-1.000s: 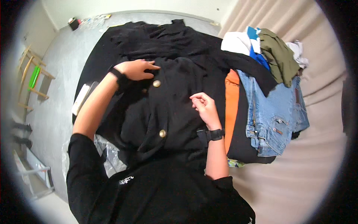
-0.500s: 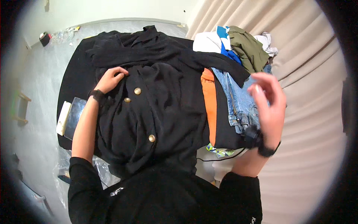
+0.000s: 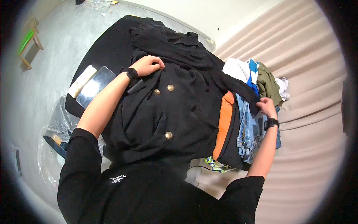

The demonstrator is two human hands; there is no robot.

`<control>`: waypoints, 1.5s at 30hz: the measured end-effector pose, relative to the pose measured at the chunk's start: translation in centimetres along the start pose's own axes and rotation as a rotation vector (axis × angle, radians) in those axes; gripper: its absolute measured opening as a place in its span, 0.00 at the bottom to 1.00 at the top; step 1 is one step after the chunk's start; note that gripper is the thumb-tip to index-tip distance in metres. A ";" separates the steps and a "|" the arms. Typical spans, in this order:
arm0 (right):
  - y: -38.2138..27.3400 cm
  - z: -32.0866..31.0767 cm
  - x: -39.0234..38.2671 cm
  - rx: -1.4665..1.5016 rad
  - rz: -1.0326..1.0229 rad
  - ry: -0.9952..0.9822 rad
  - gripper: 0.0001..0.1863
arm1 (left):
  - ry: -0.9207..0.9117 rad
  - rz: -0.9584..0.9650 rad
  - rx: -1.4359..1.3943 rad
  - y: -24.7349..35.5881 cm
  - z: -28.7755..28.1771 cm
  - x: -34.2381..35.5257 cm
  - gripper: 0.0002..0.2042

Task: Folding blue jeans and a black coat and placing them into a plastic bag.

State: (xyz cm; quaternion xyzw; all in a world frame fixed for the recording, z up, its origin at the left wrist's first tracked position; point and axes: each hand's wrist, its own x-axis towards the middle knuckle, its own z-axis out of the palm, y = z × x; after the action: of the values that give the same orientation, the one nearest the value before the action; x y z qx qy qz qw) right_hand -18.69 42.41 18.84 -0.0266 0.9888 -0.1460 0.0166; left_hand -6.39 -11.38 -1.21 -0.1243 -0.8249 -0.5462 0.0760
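Observation:
A black garment with large round gold-rimmed buttons lies spread out before me. One of its long sleeves runs across to the right, over the clothes there. My left hand is closed in a pinch on the cloth above the buttons, near the garment's left edge. At the sleeve's end, my right hand has its fingers closed on the cuff. Both wrists carry dark bands.
Blue jeans and an orange cloth lie to the right. Beyond are white and olive clothes, beside a beige curtain. Left are a glossy dark slab, a cream block and clear plastic.
My right hand has come from the air above the jeans to the sleeve's end and closed on it. The left hand keeps its pinch. The whole view has turned.

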 end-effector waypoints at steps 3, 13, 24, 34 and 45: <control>-6.9 -3.2 1.8 0.101 -0.344 0.145 0.13 | 0.008 -0.002 -0.042 -0.4 0.3 0.2 0.10; -25.6 -3.5 -7.0 0.695 -0.966 0.079 0.22 | 0.396 -0.193 -0.891 -1.3 -1.7 0.2 0.38; -20.4 7.9 -14.9 1.035 -0.595 -0.127 0.11 | 0.527 -0.303 -0.713 -0.9 -1.0 0.2 0.23; -12.9 18.8 -19.0 0.321 -0.485 -0.014 0.24 | 0.135 -0.202 0.084 1.0 -1.4 -0.6 0.15; -10.3 20.9 -20.7 0.142 -0.343 0.125 0.18 | 0.064 -0.341 0.675 8.4 0.7 -11.7 0.23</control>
State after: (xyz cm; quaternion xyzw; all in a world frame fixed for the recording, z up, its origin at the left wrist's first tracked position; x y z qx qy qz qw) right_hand 3.28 27.77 2.31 -0.1841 0.9561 -0.2177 -0.0682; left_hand 7.21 -9.03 2.91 0.0640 -0.9645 -0.2520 0.0464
